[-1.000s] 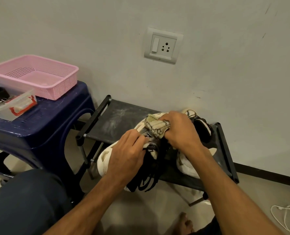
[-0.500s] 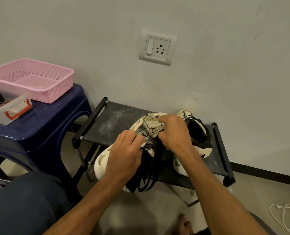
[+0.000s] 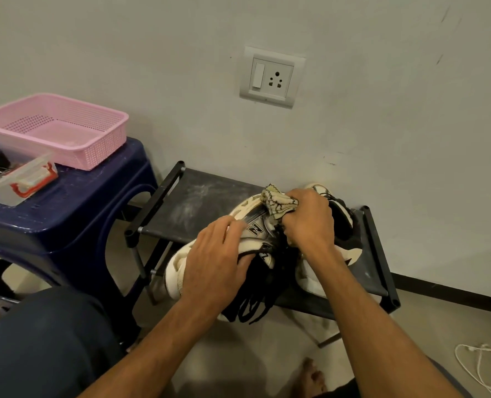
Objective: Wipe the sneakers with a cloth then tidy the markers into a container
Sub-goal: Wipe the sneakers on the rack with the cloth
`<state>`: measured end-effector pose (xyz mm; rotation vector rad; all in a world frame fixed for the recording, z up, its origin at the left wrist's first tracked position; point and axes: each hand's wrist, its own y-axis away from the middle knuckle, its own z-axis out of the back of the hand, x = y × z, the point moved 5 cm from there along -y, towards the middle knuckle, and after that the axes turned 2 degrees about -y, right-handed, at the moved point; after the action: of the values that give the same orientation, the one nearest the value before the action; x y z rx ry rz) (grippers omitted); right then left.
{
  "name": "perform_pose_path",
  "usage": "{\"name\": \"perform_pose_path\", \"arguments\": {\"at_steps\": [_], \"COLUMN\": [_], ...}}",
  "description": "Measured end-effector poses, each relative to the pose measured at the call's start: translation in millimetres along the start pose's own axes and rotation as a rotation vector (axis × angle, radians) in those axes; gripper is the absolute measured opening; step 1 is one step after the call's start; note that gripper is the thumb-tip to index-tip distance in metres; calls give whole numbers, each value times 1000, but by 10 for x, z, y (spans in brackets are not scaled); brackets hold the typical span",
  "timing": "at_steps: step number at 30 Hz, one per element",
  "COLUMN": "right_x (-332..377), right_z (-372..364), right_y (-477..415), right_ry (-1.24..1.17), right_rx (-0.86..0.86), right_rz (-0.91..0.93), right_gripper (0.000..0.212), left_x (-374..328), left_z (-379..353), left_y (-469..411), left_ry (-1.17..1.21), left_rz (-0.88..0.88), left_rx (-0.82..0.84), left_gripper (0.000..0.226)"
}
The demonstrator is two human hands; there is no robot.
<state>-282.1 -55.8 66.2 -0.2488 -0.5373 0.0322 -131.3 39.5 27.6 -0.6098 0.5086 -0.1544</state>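
Sneaker [image 3: 254, 228] tipped on its side at the near edge of the shoe rack [image 3: 198, 201]: your left hand [image 3: 214, 264] grips its upper, steadying it, so your right hand [image 3: 310, 221], clenched round the bunched cloth [image 3: 277, 203], can rub along the sole's rim.

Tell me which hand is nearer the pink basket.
Left. The left hand holds the sneaker, right of and below the pink basket; the right hand grips the cloth farther right, beyond the left.
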Motion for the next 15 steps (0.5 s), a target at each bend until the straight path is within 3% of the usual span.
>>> {"name": "perform_pose_path", "arguments": {"at_steps": [4, 9, 12, 15], "right_x": [-54, -180, -193, -102], "right_z": [152, 261, 248, 274], "right_y": [1, -13, -26, -13], "right_ry": [-300, -585, -607, -515], "right_rx": [-57, -173, -179, -156], "right_rz": [-67, -150, -137, -42], "right_gripper": [35, 22, 20, 31], "left_x": [79, 202, 181, 157], "left_z": [53, 228, 249, 169], "left_y": [-20, -138, -195, -157], "left_ry": [30, 13, -74, -117], "left_rz": [20, 71, -18, -46], "left_rx": [-18, -73, -40, 41], "left_gripper": [15, 17, 25, 26]}}
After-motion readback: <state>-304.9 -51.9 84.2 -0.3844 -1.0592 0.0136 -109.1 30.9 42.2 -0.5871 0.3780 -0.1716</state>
